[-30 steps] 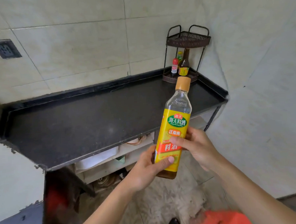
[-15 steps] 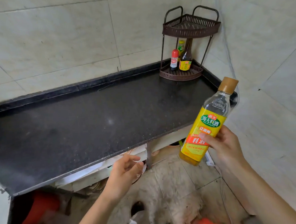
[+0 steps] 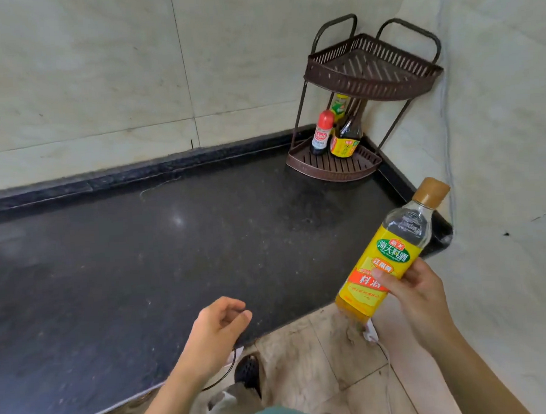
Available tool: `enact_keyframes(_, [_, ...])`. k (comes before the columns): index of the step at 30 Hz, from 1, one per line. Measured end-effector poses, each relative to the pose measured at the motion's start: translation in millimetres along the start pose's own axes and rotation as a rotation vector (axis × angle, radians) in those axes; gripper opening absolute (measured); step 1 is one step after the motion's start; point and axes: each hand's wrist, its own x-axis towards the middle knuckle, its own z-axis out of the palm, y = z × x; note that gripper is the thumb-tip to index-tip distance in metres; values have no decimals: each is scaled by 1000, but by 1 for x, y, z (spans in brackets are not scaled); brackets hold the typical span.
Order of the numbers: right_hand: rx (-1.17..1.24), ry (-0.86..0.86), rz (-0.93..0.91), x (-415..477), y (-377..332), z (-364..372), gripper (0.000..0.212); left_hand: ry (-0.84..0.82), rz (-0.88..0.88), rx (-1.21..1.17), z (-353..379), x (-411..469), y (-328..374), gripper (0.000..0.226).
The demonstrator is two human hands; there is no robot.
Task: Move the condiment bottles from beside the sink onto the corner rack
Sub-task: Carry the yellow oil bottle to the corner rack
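The black counter is filling most of the view, running from 9 o'clock across to the corner at 2 o'clock, where the two-tier rack is standing against the tiled walls. Its top tier is sitting empty; its bottom tier is carrying three small bottles crowded toward the back, leaving the front strip bare.

The yellow bottle is hanging in the air at 4 o'clock, over the counter's front right edge and well apart from the rack, cap leaning toward 1 o'clock. To place it well, I judge the person should be bringing it upright while carrying it toward 1 o'clock. It looks tall, so the open top tier is probably suiting it better than the gap under that tier; either way the base should be going down flat on the slats and clear of the bottles already there before the grip is eased.

The right hand is wrapping the bottle's lower label, thumb across the front and fingers behind, forearm coming in from 5 o'clock. The left hand is holding nothing, fingers loosely curled and half open, hovering over the counter's front edge at 6 o'clock
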Motion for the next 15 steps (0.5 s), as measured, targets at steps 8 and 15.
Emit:
enact_keyframes(8, [-188, 42, -55, 116, -20, -2, 38, -22, 6, 110, 21, 72, 46, 9])
enact_keyframes(15, [-265, 61, -173, 287, -10, -26, 48, 37, -125, 83, 70, 108, 76, 9])
